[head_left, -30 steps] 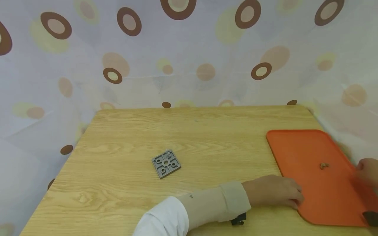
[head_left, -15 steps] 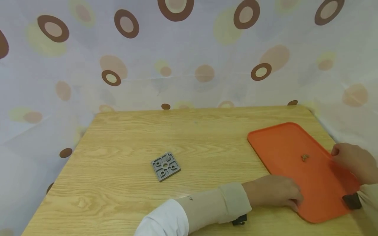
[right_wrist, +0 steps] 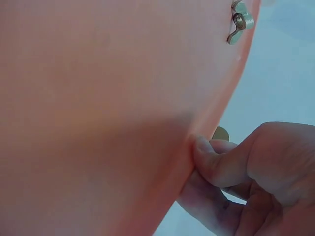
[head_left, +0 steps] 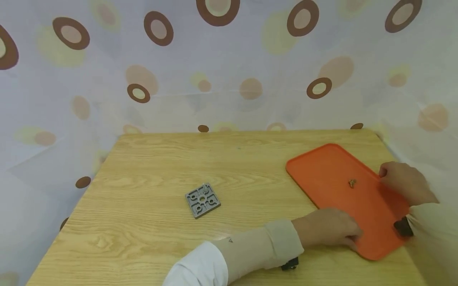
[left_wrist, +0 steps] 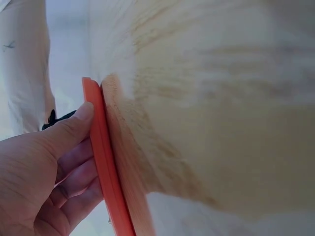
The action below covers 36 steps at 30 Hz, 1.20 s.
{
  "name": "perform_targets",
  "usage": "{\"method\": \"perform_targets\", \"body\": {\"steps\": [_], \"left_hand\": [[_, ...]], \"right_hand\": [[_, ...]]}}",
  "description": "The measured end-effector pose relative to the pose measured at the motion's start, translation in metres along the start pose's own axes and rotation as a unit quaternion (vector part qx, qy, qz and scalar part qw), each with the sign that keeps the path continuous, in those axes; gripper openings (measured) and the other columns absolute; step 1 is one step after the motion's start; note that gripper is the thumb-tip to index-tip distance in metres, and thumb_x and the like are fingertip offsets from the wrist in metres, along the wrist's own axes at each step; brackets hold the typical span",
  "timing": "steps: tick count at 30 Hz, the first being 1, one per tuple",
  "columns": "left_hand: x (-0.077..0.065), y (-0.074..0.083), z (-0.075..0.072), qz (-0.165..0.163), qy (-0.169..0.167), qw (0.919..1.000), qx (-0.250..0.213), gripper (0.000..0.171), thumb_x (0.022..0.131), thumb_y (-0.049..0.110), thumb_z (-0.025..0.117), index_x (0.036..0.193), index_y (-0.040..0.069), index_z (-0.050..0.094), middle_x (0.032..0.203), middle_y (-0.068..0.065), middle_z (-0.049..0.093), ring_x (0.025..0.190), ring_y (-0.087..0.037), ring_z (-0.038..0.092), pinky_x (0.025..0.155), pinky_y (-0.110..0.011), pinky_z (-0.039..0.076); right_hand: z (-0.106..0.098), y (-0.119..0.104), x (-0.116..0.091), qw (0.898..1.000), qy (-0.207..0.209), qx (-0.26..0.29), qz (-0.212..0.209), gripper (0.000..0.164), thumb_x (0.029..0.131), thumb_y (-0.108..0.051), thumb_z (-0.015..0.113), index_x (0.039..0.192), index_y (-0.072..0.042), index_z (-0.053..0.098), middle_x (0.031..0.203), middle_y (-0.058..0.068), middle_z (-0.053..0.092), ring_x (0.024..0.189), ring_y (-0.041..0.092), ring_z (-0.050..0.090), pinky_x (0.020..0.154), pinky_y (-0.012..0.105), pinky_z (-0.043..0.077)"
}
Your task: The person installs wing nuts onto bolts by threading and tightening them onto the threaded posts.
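An orange tray (head_left: 332, 174) lies at an angle on the right of the table, carrying a small metal wing nut (right_wrist: 239, 21). My left hand (head_left: 330, 227) grips the tray's near left edge. In the left wrist view its thumb overlaps the rim (left_wrist: 106, 152) and the other fingers go partly behind it. Across the tray, my right hand (head_left: 406, 178) pinches the opposite rim. The right wrist view shows that thumb (right_wrist: 206, 152) on the tray's top side and fingers curled beneath the edge.
A grey square plate (head_left: 202, 200) with holes and raised ribs lies left of centre on the wooden table (head_left: 143, 238). A small upright piece stands at its far corner. Spotted cloth (head_left: 229, 71) hangs behind the table and along both sides.
The tray has slid left and away from me, turning as it moved. My right hand has come into fuller view with it, while my left hand has stayed nearly in place.
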<state>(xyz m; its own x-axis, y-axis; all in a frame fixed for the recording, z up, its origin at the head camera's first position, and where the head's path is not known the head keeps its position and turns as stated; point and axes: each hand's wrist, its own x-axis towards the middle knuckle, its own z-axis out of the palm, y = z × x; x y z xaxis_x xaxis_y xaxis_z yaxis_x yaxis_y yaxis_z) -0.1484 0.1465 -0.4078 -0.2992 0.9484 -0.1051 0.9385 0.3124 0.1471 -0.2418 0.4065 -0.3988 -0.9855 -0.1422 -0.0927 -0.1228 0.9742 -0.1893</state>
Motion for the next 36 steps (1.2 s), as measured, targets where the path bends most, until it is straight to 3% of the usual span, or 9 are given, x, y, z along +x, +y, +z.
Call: {"method": "perform_targets", "body": {"steps": [4,9,16,21,27,36], "left_hand": [[-0.003,-0.002,0.001,-0.010,-0.001,0.9999,0.002,0.018,0.088,0.046,0.053,0.091,0.030,0.061,0.084,0.022,0.054,0.075,0.006,0.044,0.073,-0.008,0.034],[-0.008,-0.009,0.000,-0.019,0.012,0.9997,-0.008,0.016,0.089,0.043,0.054,0.097,0.032,0.063,0.089,0.025,0.055,0.081,0.009,0.047,0.077,-0.006,0.033],[-0.014,-0.015,0.000,-0.042,0.009,0.9991,0.004,0.015,0.088,0.045,0.054,0.094,0.033,0.062,0.087,0.025,0.055,0.079,0.008,0.047,0.075,-0.008,0.034],[-0.019,-0.019,0.003,-0.060,0.031,0.9977,0.004,0.015,0.087,0.046,0.055,0.092,0.034,0.063,0.086,0.025,0.055,0.077,0.008,0.047,0.074,-0.009,0.036],[-0.023,-0.026,0.004,-0.083,0.064,0.9942,0.021,0.016,0.084,0.048,0.058,0.085,0.032,0.060,0.080,0.023,0.053,0.074,0.006,0.047,0.072,-0.010,0.036],[-0.025,-0.021,0.005,-0.140,0.052,0.9864,0.068,0.016,0.089,0.047,0.051,0.094,0.036,0.062,0.085,0.019,0.055,0.075,0.002,0.052,0.063,-0.014,0.041]], "right_hand": [[0.000,-0.006,0.007,1.000,-0.009,0.005,-0.020,0.009,0.083,-0.006,0.053,0.078,-0.004,0.060,0.078,0.013,0.059,0.066,0.026,0.053,0.058,0.042,0.042],[-0.003,-0.014,0.021,0.998,-0.004,0.004,-0.055,0.007,0.082,-0.008,0.055,0.076,-0.008,0.059,0.075,0.006,0.059,0.065,0.023,0.051,0.057,0.039,0.040],[0.002,-0.023,0.042,0.997,-0.016,0.024,-0.070,0.008,0.083,-0.010,0.060,0.075,-0.011,0.058,0.073,0.000,0.057,0.063,0.019,0.049,0.055,0.034,0.037],[0.006,-0.036,0.056,0.997,-0.010,0.019,-0.080,0.010,0.083,-0.008,0.063,0.075,-0.010,0.057,0.074,0.002,0.058,0.063,0.020,0.050,0.055,0.037,0.039],[0.009,-0.053,0.077,0.995,0.001,0.007,-0.095,0.010,0.083,-0.007,0.064,0.076,-0.010,0.058,0.074,0.003,0.058,0.064,0.020,0.051,0.058,0.040,0.041],[0.019,-0.079,0.103,0.990,0.031,-0.001,-0.137,0.013,0.083,-0.004,0.064,0.073,-0.011,0.058,0.072,0.002,0.058,0.064,0.021,0.052,0.060,0.041,0.042]]}}
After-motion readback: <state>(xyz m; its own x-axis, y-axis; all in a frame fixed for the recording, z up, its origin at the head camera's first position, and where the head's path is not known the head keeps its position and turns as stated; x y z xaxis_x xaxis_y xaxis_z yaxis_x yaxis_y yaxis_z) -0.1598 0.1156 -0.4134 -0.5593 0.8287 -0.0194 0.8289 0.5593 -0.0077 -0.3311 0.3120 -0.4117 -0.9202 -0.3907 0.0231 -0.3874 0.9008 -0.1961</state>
